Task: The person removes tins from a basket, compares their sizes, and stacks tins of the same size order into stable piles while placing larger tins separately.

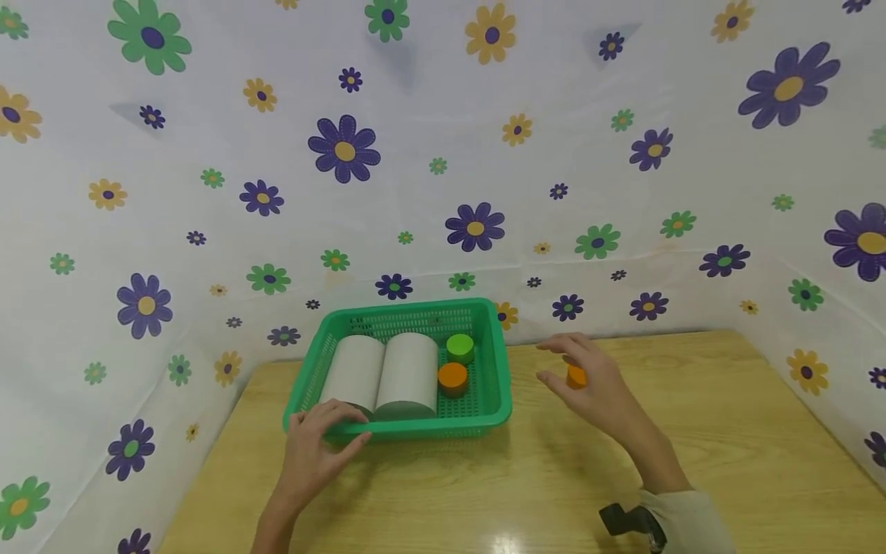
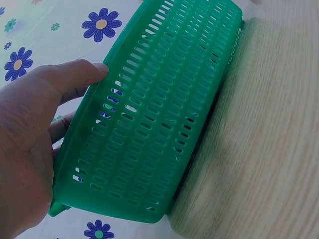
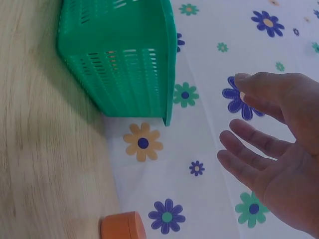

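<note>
A green plastic basket (image 1: 498, 369) with slotted walls stands on the table. My left hand (image 1: 314, 442) holds its front rim near the left corner; in the left wrist view the thumb (image 2: 92, 70) lies at the rim with the fingers behind it. Inside the basket, two white cylinders (image 1: 410, 373) lie side by side, and to their right are a green round container (image 1: 460, 348) and an orange one (image 1: 453, 379). My right hand (image 1: 588, 385) hovers right of the basket, fingers apart and holding nothing. Another small orange round container (image 3: 122, 226) is on the table beyond it, partly hidden in the head view.
The wooden table (image 1: 692, 415) reaches back to a white cloth backdrop (image 1: 429, 200) printed with flowers, which also runs along both sides. A black strap (image 1: 633, 523) is at the right sleeve.
</note>
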`<state>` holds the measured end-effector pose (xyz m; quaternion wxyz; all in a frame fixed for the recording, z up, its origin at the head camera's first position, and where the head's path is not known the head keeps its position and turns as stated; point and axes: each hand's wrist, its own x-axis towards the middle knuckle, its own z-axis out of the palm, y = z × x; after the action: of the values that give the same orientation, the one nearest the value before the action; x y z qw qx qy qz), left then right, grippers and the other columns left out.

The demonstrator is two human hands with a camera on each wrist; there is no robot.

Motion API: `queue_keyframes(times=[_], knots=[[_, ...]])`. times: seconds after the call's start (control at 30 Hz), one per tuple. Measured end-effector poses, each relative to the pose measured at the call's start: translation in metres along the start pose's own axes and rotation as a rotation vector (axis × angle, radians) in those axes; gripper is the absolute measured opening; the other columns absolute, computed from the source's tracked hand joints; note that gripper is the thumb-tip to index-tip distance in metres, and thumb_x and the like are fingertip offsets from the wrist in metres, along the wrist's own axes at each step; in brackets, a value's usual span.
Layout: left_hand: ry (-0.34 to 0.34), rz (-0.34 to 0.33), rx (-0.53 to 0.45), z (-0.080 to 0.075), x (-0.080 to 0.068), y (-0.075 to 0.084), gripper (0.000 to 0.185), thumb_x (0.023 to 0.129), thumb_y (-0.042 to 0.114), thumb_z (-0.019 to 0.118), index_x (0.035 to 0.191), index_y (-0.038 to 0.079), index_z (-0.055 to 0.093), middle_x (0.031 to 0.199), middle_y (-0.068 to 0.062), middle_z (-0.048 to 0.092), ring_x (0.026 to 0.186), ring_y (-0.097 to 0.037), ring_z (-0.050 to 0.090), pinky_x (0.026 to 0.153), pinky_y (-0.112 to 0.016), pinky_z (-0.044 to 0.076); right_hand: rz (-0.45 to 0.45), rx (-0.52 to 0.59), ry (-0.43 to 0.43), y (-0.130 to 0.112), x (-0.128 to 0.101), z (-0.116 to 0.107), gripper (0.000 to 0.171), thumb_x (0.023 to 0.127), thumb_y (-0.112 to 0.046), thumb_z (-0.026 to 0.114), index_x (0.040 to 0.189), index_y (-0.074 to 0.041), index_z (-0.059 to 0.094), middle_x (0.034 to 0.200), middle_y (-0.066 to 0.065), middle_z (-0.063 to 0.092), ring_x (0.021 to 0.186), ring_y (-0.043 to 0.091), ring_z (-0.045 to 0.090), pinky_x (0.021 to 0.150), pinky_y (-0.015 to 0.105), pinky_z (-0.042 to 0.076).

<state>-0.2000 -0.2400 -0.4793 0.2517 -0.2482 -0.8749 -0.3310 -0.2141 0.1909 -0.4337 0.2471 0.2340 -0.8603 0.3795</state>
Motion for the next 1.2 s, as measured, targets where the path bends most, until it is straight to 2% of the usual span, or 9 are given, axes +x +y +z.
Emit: queue_keyframes(times=[0.2, 0.43, 0.7, 0.83, 1.03, 1.2], knots=[[0.016, 0.014, -0.008, -0.001, 0.001, 0.001, 0.023, 0.078, 0.017, 0.088, 0.094, 0.024, 0.074, 0.098, 0.017, 0.068, 0.096, -0.014, 0.062, 0.078, -0.042, 0.022, -0.065, 0.047, -0.068, -0.011, 0.012, 0.010, 0.040, 0.087, -0.005, 0.081, 0.124, -0.006, 0.068, 0.125, 0.008, 0.065, 0.114, 0.027, 0.063, 0.090, 0.049, 0.053], [0.009, 0.017, -0.022, 0.000, 0.006, 0.000, 0.021, 0.079, 0.015, 0.088, 0.095, 0.020, 0.075, 0.099, 0.017, 0.069, 0.097, -0.015, 0.062, 0.079, -0.042, 0.022, -0.042, 0.062, -0.182, -0.016, 0.031, 0.030, 0.039, 0.090, -0.011, 0.080, 0.125, -0.005, 0.066, 0.127, 0.008, 0.061, 0.119, 0.029, 0.061, 0.099, 0.050, 0.050], [0.012, 0.021, -0.026, -0.001, 0.005, 0.001, 0.022, 0.079, 0.014, 0.088, 0.095, 0.019, 0.074, 0.098, 0.015, 0.069, 0.096, -0.015, 0.062, 0.080, -0.042, 0.023, -0.067, -0.012, -0.263, -0.017, 0.045, 0.055, 0.038, 0.090, -0.015, 0.081, 0.124, -0.009, 0.066, 0.122, 0.006, 0.063, 0.113, 0.024, 0.062, 0.097, 0.044, 0.052], [0.015, 0.025, -0.019, -0.001, 0.003, 0.001, 0.021, 0.079, 0.015, 0.088, 0.095, 0.019, 0.074, 0.097, 0.015, 0.069, 0.095, -0.015, 0.062, 0.079, -0.042, 0.023, -0.074, -0.041, -0.304, -0.019, 0.051, 0.066, 0.038, 0.088, -0.014, 0.082, 0.123, -0.009, 0.066, 0.122, 0.007, 0.063, 0.113, 0.026, 0.061, 0.097, 0.043, 0.052], [0.011, 0.020, -0.012, 0.000, 0.000, 0.001, 0.021, 0.078, 0.016, 0.088, 0.095, 0.019, 0.074, 0.097, 0.015, 0.069, 0.095, -0.015, 0.062, 0.079, -0.042, 0.023, -0.115, -0.096, -0.404, -0.022, 0.058, 0.083, 0.040, 0.091, -0.015, 0.079, 0.128, -0.010, 0.065, 0.124, 0.010, 0.062, 0.106, 0.027, 0.061, 0.091, 0.042, 0.054], [0.010, 0.020, -0.013, 0.001, 0.000, 0.002, 0.022, 0.078, 0.016, 0.088, 0.095, 0.019, 0.074, 0.097, 0.016, 0.069, 0.096, -0.015, 0.062, 0.079, -0.042, 0.023, -0.129, -0.149, -0.471, -0.024, 0.061, 0.093, 0.037, 0.093, -0.016, 0.077, 0.127, -0.009, 0.065, 0.125, 0.011, 0.061, 0.109, 0.026, 0.060, 0.093, 0.041, 0.054]])
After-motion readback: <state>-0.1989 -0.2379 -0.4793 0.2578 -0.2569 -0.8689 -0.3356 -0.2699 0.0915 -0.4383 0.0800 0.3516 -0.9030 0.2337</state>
